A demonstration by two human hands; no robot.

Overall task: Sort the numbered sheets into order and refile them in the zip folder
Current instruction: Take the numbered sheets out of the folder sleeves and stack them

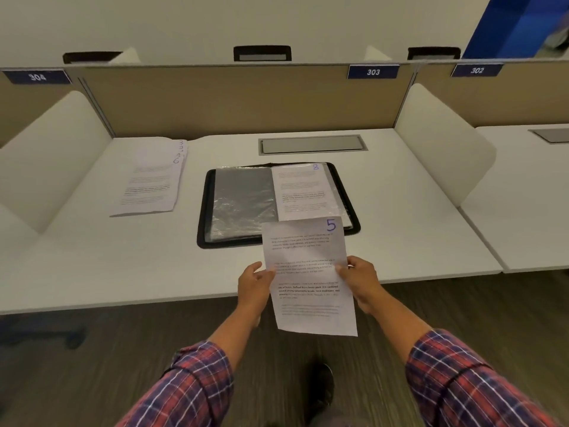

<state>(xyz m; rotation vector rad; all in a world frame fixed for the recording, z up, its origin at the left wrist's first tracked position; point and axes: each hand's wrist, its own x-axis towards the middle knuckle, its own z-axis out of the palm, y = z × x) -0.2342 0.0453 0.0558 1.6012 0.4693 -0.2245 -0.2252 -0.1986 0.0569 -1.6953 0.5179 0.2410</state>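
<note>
A person in plaid sleeves (191, 386) stands at a white bench (400, 211), looking down at both hands. Between them they hold sheet 5 (308, 272), a printed page with a handwritten blue "5" in its top right corner. The left hand (255, 282) pinches the sheet's left edge, thumb on top. The right hand (358, 278) pinches the right edge, thumb on the page. The sheet is lifted over the near edge of the bench, and its top edge overlaps the view of the folder.

The folder (206, 211), black with a zip border, lies open flat in the middle of the bench. Its left side shows an empty clear sleeve (243, 201). On its right side is sheet 8 (303, 189), marked with a blue "8"; whether it sits inside a sleeve is hard to tell.

To the left, well apart from the folder, a stack (147, 180) of more sheets lies on the bench, with handwritten numbers along their fanned right edges; a "6" can be read.

Behind the folder is a metal cable hatch (312, 144). A tan partition (215, 100) carries a blue label (373, 71) reading 303.
</note>
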